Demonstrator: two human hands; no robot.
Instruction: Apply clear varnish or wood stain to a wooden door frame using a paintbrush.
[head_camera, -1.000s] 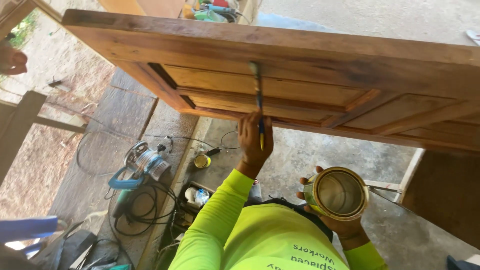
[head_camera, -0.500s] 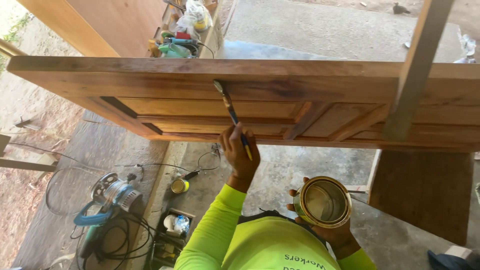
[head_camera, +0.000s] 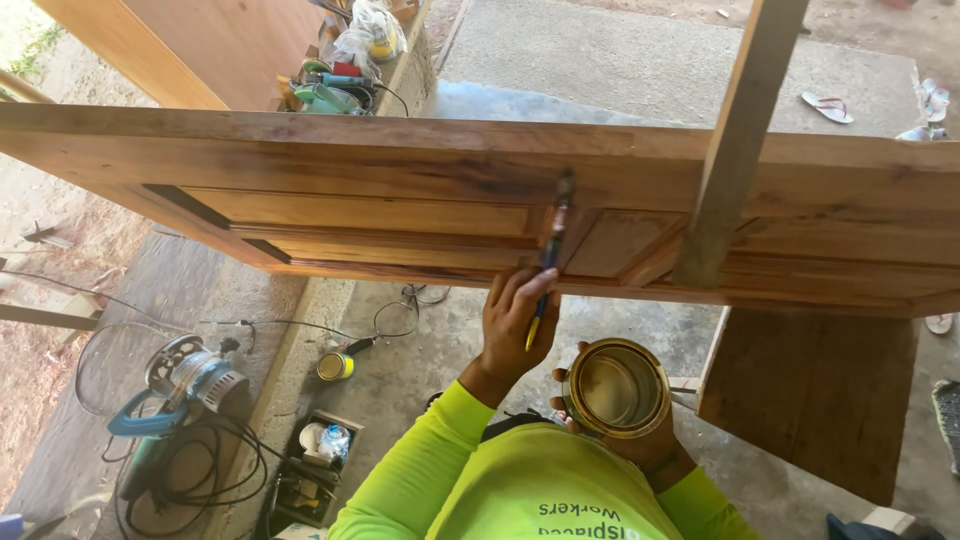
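Observation:
A wooden panelled door (head_camera: 380, 170) lies flat in front of me, glossy with wet finish. My left hand (head_camera: 512, 335) grips a paintbrush (head_camera: 553, 235) by its yellow-tipped handle, and the bristles rest on the door's upper rail near the middle. Below and to the right, my right hand (head_camera: 655, 452) cups a round open metal can (head_camera: 615, 388) from underneath, level with the door's near edge. My sleeves and shirt are neon yellow-green.
A bare wooden post (head_camera: 735, 140) crosses the door at the right. A blue power tool (head_camera: 180, 385) with coiled cables, a small tin (head_camera: 334, 366) and a box of bits (head_camera: 318, 450) lie on the concrete at left. A wooden board (head_camera: 810, 400) leans under the door at right.
The brush and my left hand have moved rightward along the door. The can in my right hand has stayed close beside it. The view has shifted, bringing the post in at the right.

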